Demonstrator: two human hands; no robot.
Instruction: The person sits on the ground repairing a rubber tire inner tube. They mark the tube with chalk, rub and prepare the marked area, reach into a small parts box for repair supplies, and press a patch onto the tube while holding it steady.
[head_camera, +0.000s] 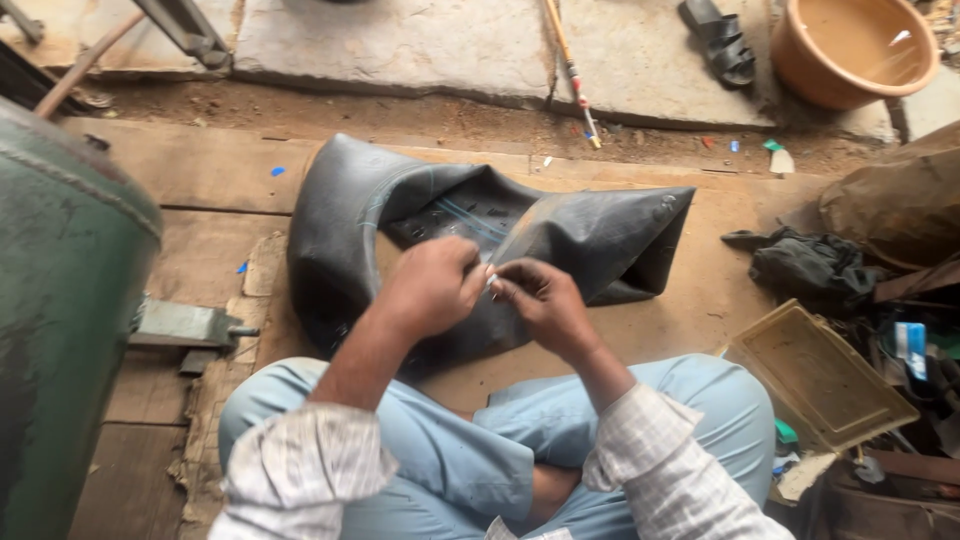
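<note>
A large black rubber inner tube (600, 235) lies folded on the wooden floor in front of my crossed legs. My left hand (432, 285) and my right hand (545, 300) meet over its near fold. Both pinch a small pale piece (490, 280) between their fingertips; what the piece is I cannot tell. My sleeves are pale checked cloth and my trousers light blue.
A green metal tank (60, 300) stands at the left. An orange basin (855, 50), a black sandal (718, 40) and a thin stick (570, 65) lie on the stone slabs beyond. A tan plastic tray (815, 375), dark cloth (805, 265) and clutter crowd the right.
</note>
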